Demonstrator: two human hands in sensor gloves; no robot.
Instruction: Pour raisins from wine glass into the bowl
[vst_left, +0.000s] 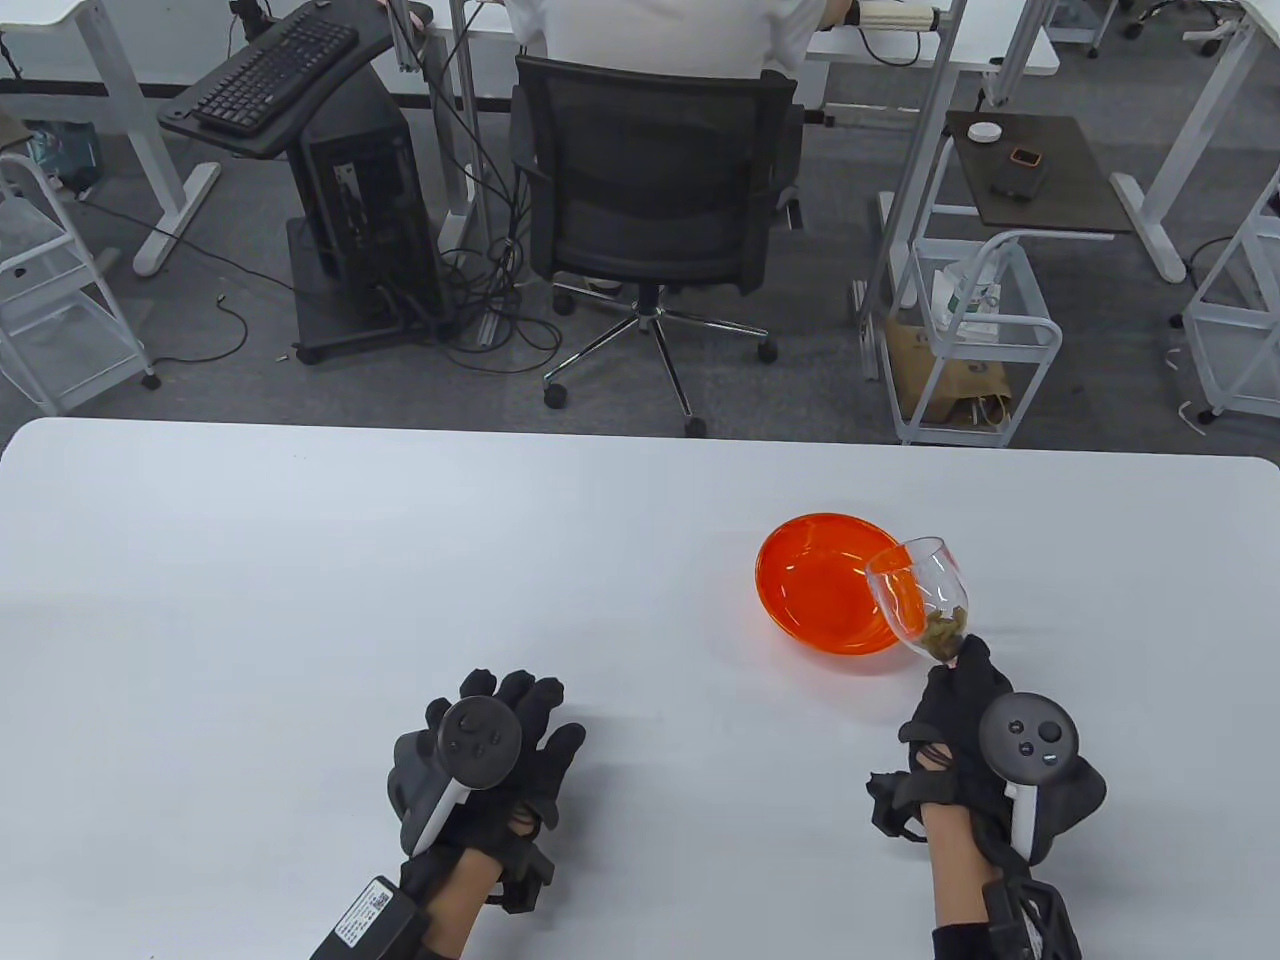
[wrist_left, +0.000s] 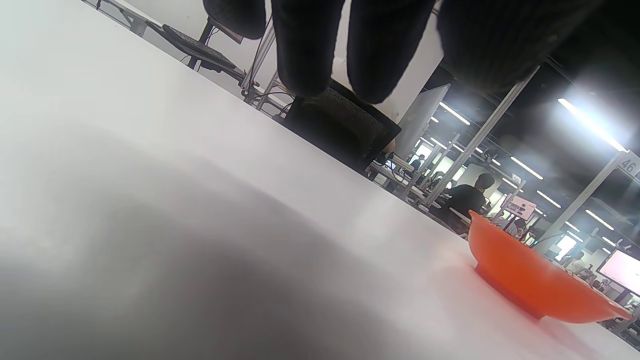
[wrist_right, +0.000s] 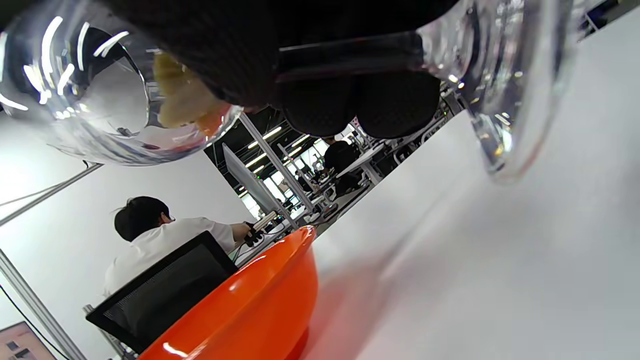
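Note:
An orange bowl (vst_left: 826, 596) sits on the white table (vst_left: 300, 560) right of centre; it shows in the left wrist view (wrist_left: 530, 280) and the right wrist view (wrist_right: 250, 315). My right hand (vst_left: 965, 715) grips a clear wine glass (vst_left: 918, 590) by its lower part and holds it tilted toward the bowl, its rim over the bowl's right edge. Raisins (vst_left: 943, 628) lie in the bottom of the glass (wrist_right: 100, 100), seen as pale lumps (wrist_right: 180, 100) in the right wrist view. My left hand (vst_left: 510, 720) rests flat on the table, holding nothing; its fingers (wrist_left: 305, 45) hang above the tabletop.
Beyond the table's far edge are an office chair (vst_left: 650, 190) with a seated person, a computer stand with a keyboard (vst_left: 280, 75) and a white wire cart (vst_left: 975, 340).

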